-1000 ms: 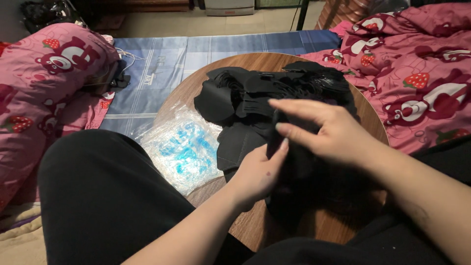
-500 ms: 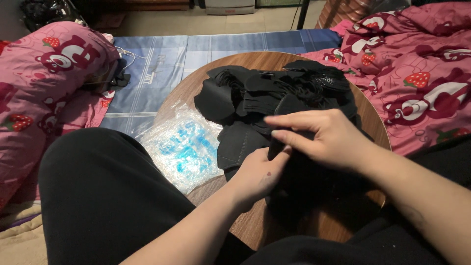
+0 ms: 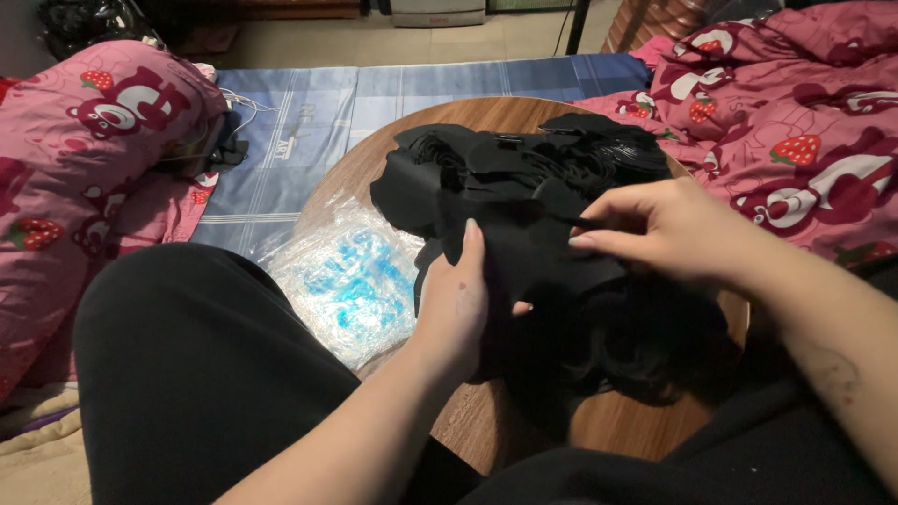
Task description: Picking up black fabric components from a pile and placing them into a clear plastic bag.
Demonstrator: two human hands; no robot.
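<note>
A heap of black fabric pieces (image 3: pixel 524 164) lies on a small round wooden table (image 3: pixel 374 159). My left hand (image 3: pixel 458 304) grips the left edge of one black fabric piece (image 3: pixel 533 252) lifted above the table, fingers curled round it. My right hand (image 3: pixel 659 229) pinches the same piece along its upper right edge with thumb and fingertips. More dark fabric (image 3: pixel 645 346) bunches below my hands near the table's front edge.
A clear plastic bag with blue contents (image 3: pixel 351 276) lies on the table's left side. My black-clad knee (image 3: pixel 196 374) is at lower left. Pink strawberry-print bedding (image 3: pixel 84 150) lies left, more pink bedding (image 3: pixel 795 122) right. A blue checked mat (image 3: pixel 309 112) covers the floor beyond.
Both hands have lifted the black piece slightly and shifted their hold: the left hand moved up along its left edge, and the right hand drew rightward, spreading it.
</note>
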